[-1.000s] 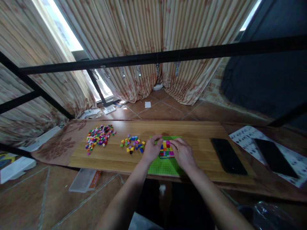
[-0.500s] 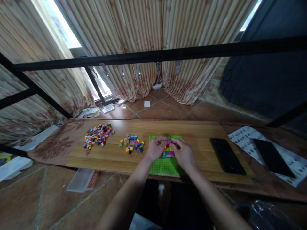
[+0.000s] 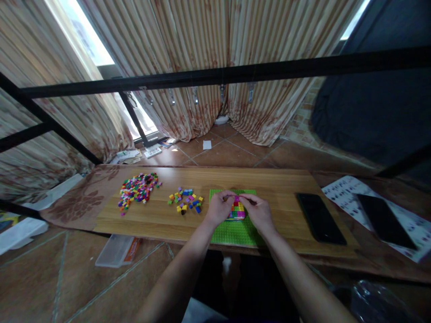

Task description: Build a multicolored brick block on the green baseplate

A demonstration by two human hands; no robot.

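Note:
A green baseplate [image 3: 232,233] lies on the wooden board [image 3: 161,220], with a patch of coloured bricks [image 3: 237,211] built on it. My left hand [image 3: 219,208] and my right hand [image 3: 260,213] meet over the far edge of that patch. The fingertips of both hands are pinched together around a small pink brick [image 3: 237,198] at the top of the build. Parts of the build are hidden under my hands.
A small scatter of loose bricks [image 3: 186,200] and a bigger heap [image 3: 138,189] lie to the left. Two black phones lie to the right, one [image 3: 319,218] on the board and one [image 3: 384,221] on a printed sheet. A black metal bar [image 3: 215,76] crosses overhead.
Both hands have drawn closer together and moved toward the far edge of the build, from flat on its sides to a pinch at the pink brick.

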